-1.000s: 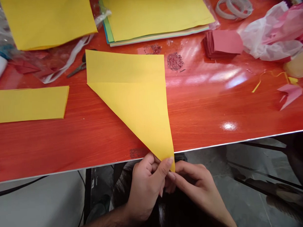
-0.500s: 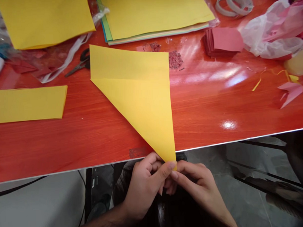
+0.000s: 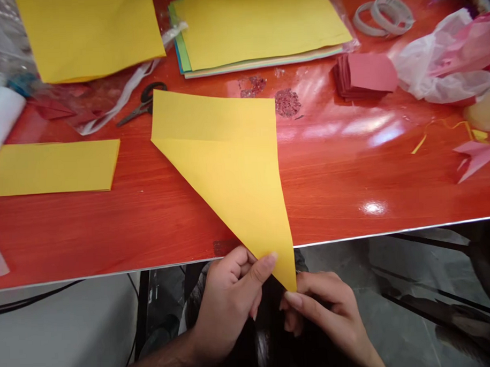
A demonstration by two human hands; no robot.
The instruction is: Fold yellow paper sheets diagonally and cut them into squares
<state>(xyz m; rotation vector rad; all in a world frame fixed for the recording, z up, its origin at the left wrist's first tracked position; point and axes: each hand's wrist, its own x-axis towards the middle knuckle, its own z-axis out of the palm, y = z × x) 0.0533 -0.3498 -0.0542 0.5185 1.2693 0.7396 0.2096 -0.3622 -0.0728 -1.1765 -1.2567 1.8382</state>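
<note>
A sheet of yellow paper [image 3: 236, 173], folded on a diagonal, spans from the red table to a point beyond its near edge. My left hand [image 3: 229, 302] grips the slanted edge near that point, thumb flat on top and fingers curled beneath. My right hand [image 3: 325, 309] pinches the lower tip between thumb and forefinger. A faint crease crosses the upper part of the sheet. Its top left corner lies beside black scissors [image 3: 140, 108], partly covering a handle.
A yellow folded strip [image 3: 55, 167] lies at left. Behind are a yellow sheet [image 3: 95, 36], a stack of coloured paper [image 3: 259, 28], red paper pieces [image 3: 372, 74], tape rolls [image 3: 392, 15] and a crumpled plastic bag [image 3: 433, 62]. The table's near edge [image 3: 351, 239] runs above the hands.
My right hand has moved down and right with the tip of the yellow paper, apart from my left hand. The paper's right edge now curves. The view has shifted slightly.
</note>
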